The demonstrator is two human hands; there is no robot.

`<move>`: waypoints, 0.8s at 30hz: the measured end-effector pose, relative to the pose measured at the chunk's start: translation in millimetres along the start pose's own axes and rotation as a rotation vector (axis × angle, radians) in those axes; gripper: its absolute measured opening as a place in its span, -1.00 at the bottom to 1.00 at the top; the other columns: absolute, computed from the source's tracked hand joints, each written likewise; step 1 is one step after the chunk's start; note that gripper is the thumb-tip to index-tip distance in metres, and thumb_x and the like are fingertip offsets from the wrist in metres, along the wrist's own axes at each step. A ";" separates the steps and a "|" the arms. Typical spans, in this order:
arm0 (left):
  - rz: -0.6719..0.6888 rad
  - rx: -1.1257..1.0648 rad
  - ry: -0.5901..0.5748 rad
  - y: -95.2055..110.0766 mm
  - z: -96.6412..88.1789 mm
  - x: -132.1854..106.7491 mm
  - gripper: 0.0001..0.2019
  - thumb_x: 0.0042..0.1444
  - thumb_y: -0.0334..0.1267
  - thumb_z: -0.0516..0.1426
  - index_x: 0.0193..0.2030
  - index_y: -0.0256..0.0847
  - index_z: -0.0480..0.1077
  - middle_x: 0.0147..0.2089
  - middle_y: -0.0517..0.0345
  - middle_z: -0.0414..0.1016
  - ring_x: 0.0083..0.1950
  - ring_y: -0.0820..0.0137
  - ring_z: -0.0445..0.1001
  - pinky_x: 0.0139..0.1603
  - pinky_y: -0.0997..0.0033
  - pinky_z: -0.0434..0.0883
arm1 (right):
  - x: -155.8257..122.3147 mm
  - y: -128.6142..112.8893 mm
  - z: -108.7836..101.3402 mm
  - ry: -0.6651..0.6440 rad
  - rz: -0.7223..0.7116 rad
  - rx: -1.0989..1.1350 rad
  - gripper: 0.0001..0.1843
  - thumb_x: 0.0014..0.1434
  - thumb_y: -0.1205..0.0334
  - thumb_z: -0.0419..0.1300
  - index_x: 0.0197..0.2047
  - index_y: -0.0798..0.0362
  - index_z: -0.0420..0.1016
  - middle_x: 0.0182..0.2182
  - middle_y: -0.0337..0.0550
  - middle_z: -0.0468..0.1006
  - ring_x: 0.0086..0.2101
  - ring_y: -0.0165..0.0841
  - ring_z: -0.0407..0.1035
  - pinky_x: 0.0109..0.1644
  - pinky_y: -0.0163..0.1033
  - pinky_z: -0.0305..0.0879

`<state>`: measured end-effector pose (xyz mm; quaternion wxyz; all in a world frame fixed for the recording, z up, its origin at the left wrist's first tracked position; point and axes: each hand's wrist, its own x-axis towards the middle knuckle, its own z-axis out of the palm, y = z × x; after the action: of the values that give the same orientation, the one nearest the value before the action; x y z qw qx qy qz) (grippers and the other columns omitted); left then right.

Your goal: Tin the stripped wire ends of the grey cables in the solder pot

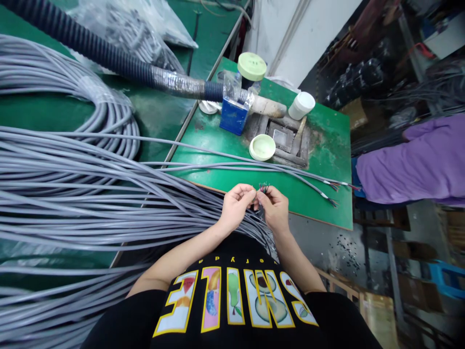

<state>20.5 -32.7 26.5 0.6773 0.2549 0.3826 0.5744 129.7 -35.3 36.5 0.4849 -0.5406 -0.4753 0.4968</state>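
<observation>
Above the front edge of the green table (232,180), my two hands meet with their fingertips close together. My right hand (276,208) is closed around a small bunch of thin wire ends (264,187), dark with some red, which fan out over the fingers. My left hand (236,206) is pinched beside them; what lies between its fingertips is too small to make out. A thick bundle of grey cables (181,203) runs from the left and passes under my wrists. Several more grey cables (232,160) lie across the table, their stripped coloured wires (332,201) pointing right.
Farther back stand a blue box (233,116), a ribbed black hose (109,53) with a pale nozzle, a soot-marked square pot (283,138), a shallow pale dish (262,147) and a white jar (302,105). Coiled cables (112,116) fill the left. A person in a purple sleeve (414,160) is at right.
</observation>
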 end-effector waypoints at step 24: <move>0.549 0.623 0.022 9.1 -29.3 26.5 -0.85 0.05 -0.19 0.18 -0.28 -0.16 0.52 -0.53 0.23 0.37 -0.47 0.48 0.29 -0.33 0.45 0.29 | 127.7 -84.0 -32.7 -0.268 -0.181 -0.884 -0.76 0.06 0.24 0.17 -0.60 0.10 0.34 -0.71 -0.32 0.34 -0.65 -0.52 0.20 -0.53 -0.35 0.06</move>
<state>-7.3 -7.8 10.8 0.3850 0.5341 0.4633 0.5932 166.6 96.7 111.7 0.1841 -0.5825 -0.7450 0.2679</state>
